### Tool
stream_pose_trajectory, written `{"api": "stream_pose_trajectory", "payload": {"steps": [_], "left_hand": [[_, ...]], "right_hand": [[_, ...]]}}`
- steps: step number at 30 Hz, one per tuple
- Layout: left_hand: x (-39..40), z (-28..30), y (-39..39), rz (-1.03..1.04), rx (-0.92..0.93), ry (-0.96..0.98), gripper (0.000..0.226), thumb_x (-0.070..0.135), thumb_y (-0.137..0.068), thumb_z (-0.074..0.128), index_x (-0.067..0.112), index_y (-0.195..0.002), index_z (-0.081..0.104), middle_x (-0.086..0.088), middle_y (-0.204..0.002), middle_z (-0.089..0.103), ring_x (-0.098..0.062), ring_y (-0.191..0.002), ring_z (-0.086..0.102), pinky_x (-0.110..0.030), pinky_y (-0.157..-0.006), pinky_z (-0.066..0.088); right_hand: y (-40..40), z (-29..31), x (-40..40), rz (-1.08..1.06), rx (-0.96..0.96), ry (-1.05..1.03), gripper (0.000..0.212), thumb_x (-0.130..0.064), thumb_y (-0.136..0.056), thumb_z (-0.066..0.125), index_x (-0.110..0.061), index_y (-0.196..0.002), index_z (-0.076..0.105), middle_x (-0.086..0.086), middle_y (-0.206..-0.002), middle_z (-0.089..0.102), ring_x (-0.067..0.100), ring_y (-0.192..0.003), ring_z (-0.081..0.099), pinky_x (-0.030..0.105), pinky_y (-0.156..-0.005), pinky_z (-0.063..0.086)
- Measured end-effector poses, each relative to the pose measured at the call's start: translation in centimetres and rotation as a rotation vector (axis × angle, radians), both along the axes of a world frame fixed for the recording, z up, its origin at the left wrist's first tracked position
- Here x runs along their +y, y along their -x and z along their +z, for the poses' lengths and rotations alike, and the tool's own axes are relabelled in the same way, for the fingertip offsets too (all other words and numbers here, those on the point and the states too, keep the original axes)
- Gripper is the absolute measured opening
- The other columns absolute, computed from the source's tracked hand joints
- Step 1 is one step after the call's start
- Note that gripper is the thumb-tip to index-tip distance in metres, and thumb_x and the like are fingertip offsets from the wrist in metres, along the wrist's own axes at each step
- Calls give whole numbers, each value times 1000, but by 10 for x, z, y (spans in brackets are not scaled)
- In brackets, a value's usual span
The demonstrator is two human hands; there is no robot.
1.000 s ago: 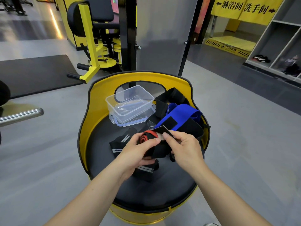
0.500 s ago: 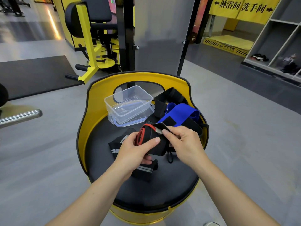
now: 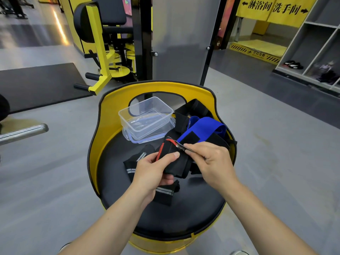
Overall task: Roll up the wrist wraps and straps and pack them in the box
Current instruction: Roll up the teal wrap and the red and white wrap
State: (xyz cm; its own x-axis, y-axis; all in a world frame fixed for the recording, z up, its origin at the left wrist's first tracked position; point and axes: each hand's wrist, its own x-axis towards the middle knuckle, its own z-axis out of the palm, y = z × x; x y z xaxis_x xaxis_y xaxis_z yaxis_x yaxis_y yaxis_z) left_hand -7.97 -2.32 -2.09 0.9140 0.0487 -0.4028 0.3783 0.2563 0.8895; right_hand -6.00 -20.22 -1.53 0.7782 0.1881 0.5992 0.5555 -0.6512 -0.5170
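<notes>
Gym floor, black round seat (image 3: 165, 214). Left hand (image 3: 154, 172) grips black-red wrap (image 3: 176, 162); right hand (image 3: 211, 161) pinches its free end. Clear box (image 3: 147, 116) behind, apart.

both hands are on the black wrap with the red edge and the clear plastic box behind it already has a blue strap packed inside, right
Not quite. In the head view the clear plastic box is empty; the bright blue strap lies outside it, on the pile to its right. The rest holds: left hand and right hand both grip the black wrap with the red edge.
</notes>
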Motion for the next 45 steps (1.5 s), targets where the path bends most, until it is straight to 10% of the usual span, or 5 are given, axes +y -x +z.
{"api": "stream_pose_trajectory", "payload": {"steps": [8, 19, 25, 35, 45], "left_hand": [[10, 6, -1, 35, -19, 31, 29, 28, -80, 88, 15, -103, 79, -8, -84, 79, -21, -57, 67, -31, -59, 60], [8, 3, 3, -94, -90, 124, 56, 14, -76, 91, 15, -125, 64, -12, -115, 76, -33, -96, 78, -43, -80, 62], [5, 7, 5, -105, -54, 63, 70, 50, -61, 88, 19, -117, 61, -9, -110, 76, -27, -92, 79, -40, -70, 62], [5, 8, 6, -72, -235, 29, 59, 40, -66, 85, 24, -119, 66, -4, -109, 78, -25, -97, 78, -51, -75, 64], [3, -1, 3, -73, -230, 20, 59, 43, -70, 83, 26, -122, 64, -1, -113, 77, -22, -100, 77, -54, -79, 64]], "right_hand": [[14, -9, 7, 113, 275, 15, 39, -29, -106, 49, -19, -142, 60, -15, -145, 56, -4, -135, 47, 12, -112, 35], [14, 1, 27, 36, 707, -952, 23, -8, -92, 73, -16, -113, 75, -10, -95, 78, 2, -88, 72, 15, -76, 55], [22, -5, 32, 75, 645, -775, 23, -7, -91, 74, -22, -107, 79, -10, -128, 68, 4, -118, 64, 21, -98, 53], [17, 2, 24, 238, 1102, -1088, 49, -30, -92, 68, -13, -137, 60, 16, -135, 66, 28, -119, 65, 47, -98, 55], [21, 2, 39, 147, 987, -1116, 35, -21, -102, 59, -9, -134, 62, 11, -120, 75, 25, -111, 72, 42, -91, 60]]}}
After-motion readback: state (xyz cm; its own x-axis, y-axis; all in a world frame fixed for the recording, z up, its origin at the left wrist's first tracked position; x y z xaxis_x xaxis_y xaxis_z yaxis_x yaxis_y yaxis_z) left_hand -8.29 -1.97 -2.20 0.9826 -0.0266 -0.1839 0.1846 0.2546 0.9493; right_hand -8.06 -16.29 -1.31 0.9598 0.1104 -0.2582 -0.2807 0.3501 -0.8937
